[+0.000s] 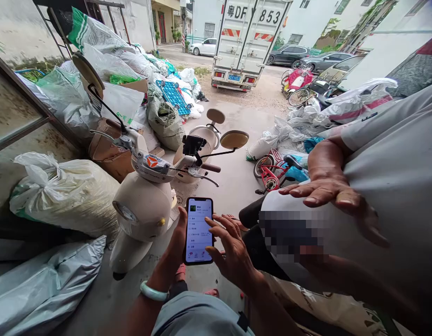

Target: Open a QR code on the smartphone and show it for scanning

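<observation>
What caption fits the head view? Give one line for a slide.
Left hand holds a lit phone while the right hand hovers at its screen, beside a cream scooter.

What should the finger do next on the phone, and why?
Probably a light tap on the list. The left hand holds the phone upright with its screen lit, and the right hand hovers at the screen's right edge, fingers spread; whether they touch the glass is unclear.

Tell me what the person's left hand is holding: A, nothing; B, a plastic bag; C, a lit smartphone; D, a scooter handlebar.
C: the left hand wraps the edge of a smartphone with its screen lit, while the right hand hovers with fingertips at the screen.
</observation>
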Tool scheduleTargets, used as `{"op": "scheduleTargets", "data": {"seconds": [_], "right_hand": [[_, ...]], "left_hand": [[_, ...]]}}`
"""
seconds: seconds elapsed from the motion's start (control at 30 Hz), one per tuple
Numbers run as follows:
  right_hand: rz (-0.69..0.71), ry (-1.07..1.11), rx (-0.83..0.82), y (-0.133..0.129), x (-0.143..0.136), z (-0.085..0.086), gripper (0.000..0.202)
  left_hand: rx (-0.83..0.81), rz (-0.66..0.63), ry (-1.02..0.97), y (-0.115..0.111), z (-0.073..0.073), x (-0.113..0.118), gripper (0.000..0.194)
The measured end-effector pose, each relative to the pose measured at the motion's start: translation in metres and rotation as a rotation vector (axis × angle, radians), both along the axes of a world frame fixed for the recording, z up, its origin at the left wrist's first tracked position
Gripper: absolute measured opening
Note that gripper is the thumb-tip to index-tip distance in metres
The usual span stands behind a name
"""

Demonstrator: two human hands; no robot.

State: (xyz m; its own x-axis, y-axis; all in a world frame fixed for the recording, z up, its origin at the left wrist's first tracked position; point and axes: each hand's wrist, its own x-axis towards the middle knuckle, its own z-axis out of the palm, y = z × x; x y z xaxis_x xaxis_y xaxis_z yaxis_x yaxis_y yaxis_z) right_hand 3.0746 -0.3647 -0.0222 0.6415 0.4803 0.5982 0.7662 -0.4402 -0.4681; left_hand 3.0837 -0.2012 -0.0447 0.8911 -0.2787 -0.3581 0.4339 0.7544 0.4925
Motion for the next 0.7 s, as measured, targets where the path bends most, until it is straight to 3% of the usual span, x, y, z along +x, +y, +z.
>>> {"op": "scheduleTargets", "data": {"seconds": [0.23,0.47,0.7], "right_hand": [[-0.003,-0.016,0.037,-0.0036,-0.003,0.0043,0.025],[-0.006,0.031,0.062,-0.0076,-0.0025,-0.0034,0.026],[-0.034,0.047,0.04,-0.0074,-0.0016,-0.0039,0.027]], "left_hand": [[-0.01,-0.035,-0.03,0.0007,0.0033,0.0004,0.079],[-0.037,-0.053,-0.022,-0.0008,0.0091,0.0005,0.079],[-0.005,-0.074,0.033,0.0011,0.0032,0.0011,0.079]]}}
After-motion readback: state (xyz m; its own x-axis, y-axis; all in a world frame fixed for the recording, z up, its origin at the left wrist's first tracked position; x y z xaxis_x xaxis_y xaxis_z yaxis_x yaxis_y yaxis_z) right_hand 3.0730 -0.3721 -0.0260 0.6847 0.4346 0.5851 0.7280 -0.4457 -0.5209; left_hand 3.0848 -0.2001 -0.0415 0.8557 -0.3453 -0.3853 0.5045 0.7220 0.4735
